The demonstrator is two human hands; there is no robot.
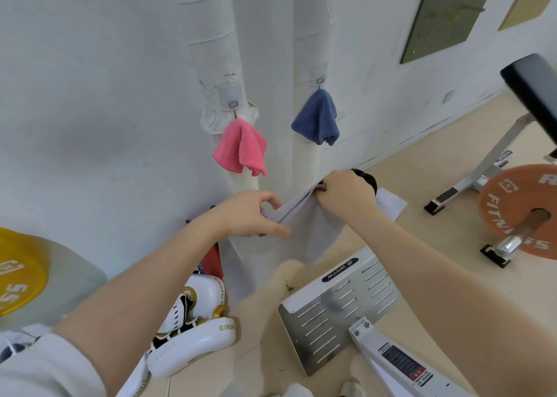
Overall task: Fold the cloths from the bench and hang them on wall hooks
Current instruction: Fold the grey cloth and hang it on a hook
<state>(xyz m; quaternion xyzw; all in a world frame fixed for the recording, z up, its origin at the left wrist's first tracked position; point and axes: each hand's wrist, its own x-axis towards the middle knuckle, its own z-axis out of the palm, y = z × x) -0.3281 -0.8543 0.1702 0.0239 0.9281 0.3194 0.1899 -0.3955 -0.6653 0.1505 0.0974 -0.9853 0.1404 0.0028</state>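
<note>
We hold a grey cloth point(313, 231) stretched between our left hand point(253, 213), pinching one edge (fingertips partly hidden), and clenched right hand point(343, 194); above them hang pink cloth point(241, 148) and blue cloth point(318, 118).

One head-worn wide-angle view looks forward and steeply down from standing height, close over both forearms, facing the wall point(90, 80) and its pipes point(217, 50), with the floor point(422, 185) below and right.
</note>
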